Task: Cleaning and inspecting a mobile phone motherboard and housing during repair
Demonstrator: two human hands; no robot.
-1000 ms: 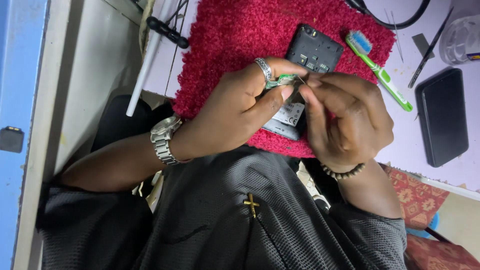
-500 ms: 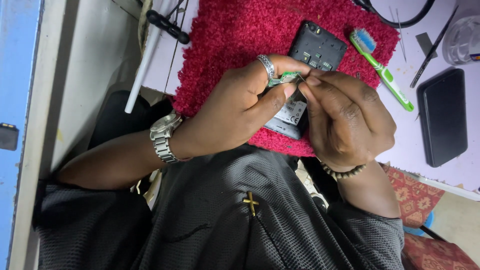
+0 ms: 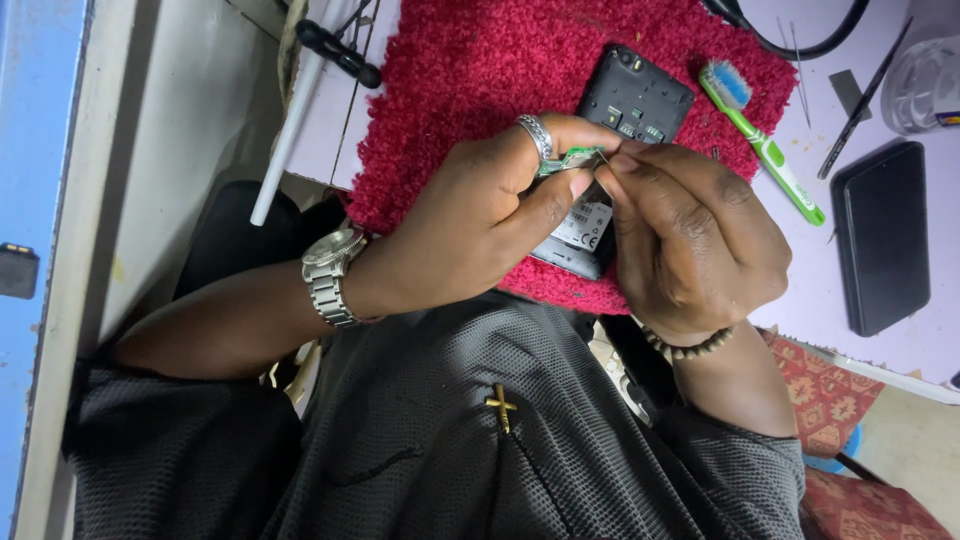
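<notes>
My left hand (image 3: pixel 470 230), with a ring and a metal watch, pinches a small green circuit board (image 3: pixel 572 158) between thumb and forefinger. My right hand (image 3: pixel 690 240), with a bead bracelet at the wrist, meets it fingertip to fingertip and pinches the board's right end; I cannot tell whether it also holds a thin tool. Both hands hover just above an opened black phone (image 3: pixel 635 95) with its back off, lying on a fuzzy red mat (image 3: pixel 470 70). The hands hide the phone's lower half.
A green toothbrush with blue bristles (image 3: pixel 765 150) lies right of the mat. Further right are a flat black phone-shaped slab (image 3: pixel 880 235), thin tweezers (image 3: pixel 860 100), a clear container (image 3: pixel 925 85) and a black cable (image 3: pixel 790 40). A white rod (image 3: pixel 290 130) lies at the table's left edge.
Both hands keep the same pinch on the green board above the phone. Only the view has shifted slightly.
</notes>
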